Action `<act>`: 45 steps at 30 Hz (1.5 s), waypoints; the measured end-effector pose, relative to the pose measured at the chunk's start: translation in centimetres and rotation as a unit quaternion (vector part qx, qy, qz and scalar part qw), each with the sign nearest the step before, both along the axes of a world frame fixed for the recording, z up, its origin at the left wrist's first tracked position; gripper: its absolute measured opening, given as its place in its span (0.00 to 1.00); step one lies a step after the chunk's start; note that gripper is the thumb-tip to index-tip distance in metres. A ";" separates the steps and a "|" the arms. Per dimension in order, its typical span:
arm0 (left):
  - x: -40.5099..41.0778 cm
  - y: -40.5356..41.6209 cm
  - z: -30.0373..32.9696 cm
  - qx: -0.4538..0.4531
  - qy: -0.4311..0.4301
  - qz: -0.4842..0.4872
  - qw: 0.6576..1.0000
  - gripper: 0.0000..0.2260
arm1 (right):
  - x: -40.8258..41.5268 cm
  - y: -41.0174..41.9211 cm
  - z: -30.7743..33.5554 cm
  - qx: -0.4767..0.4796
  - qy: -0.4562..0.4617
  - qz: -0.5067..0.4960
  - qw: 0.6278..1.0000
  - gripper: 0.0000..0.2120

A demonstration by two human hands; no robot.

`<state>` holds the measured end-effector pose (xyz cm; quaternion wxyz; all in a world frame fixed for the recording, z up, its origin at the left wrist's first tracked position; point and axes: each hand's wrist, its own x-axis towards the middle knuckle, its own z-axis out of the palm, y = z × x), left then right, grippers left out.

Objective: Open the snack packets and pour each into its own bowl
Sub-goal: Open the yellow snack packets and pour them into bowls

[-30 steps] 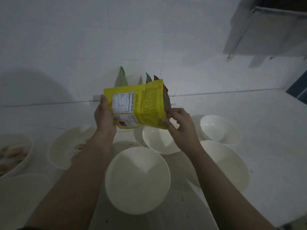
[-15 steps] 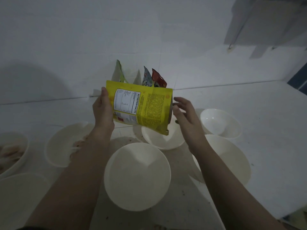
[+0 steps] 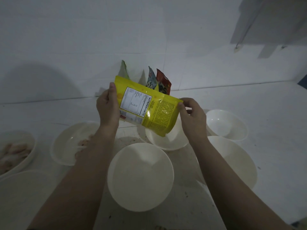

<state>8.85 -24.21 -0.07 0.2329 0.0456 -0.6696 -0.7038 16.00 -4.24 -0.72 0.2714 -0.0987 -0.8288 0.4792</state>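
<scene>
In the head view, the right hand (image 3: 191, 118), which hung loose beside it half a second ago, now pinches the top corner of the glossy yellow plastic snack packet (image 3: 146, 107) that the left hand (image 3: 108, 107) grips by its other end; the packet lies sideways, tilted, in the air above a small round white bowl (image 3: 167, 143) on the white table (image 3: 274, 113); that pinch probably readies a tear; against the earlier frame the packet sits more level

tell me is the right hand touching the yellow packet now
Touching. The head view shows the right hand pinching the upper right corner of the yellow packet between thumb and fingertips.
</scene>
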 end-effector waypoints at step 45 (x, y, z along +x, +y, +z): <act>-1.7 -2.8 0.8 -0.050 0.028 0.030 0.998 0.25 | -2.1 -0.1 1.5 0.072 0.002 0.054 0.996 0.05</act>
